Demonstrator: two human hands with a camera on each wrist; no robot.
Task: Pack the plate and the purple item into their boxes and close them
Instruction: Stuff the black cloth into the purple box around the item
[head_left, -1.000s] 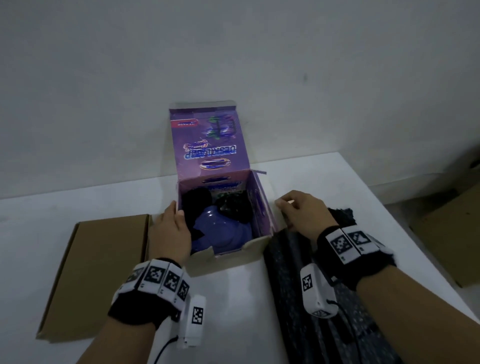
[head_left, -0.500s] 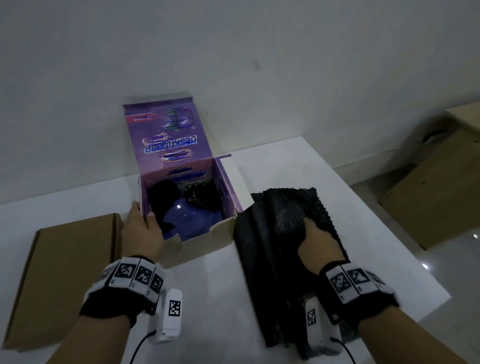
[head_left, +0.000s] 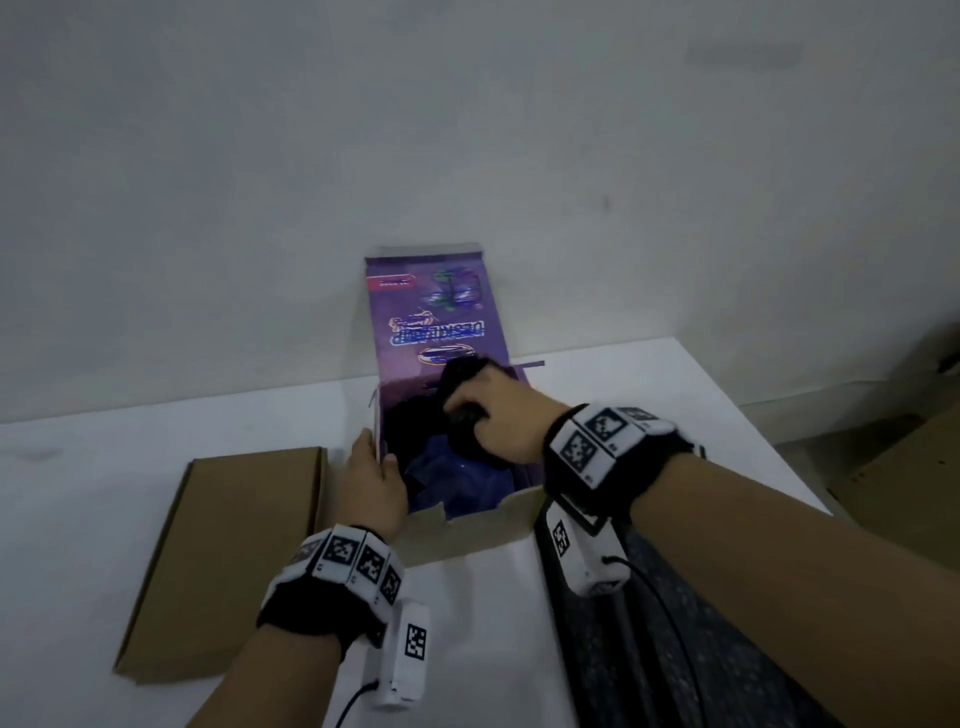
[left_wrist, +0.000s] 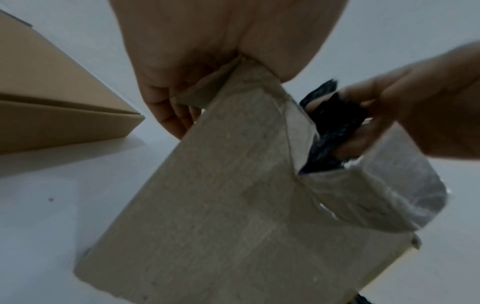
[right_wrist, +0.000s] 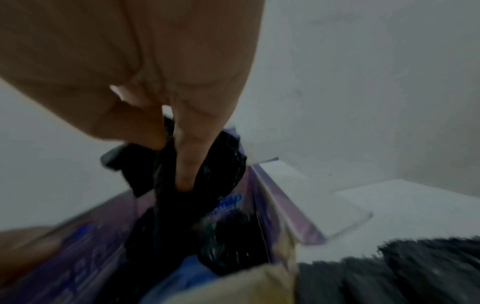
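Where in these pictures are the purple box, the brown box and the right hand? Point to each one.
purple box (head_left: 441, 317): head view, on its raised printed lid.
brown box (head_left: 234, 551): head view, on its flat closed top.
right hand (head_left: 498, 421): head view, on the back of the hand, fingers gripping black wrapping inside the purple box.

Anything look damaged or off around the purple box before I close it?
The purple box's front cardboard flap has a torn notch in its top edge. The right hand grips black wrapping bunched above the rim. The left hand holds the left wall.
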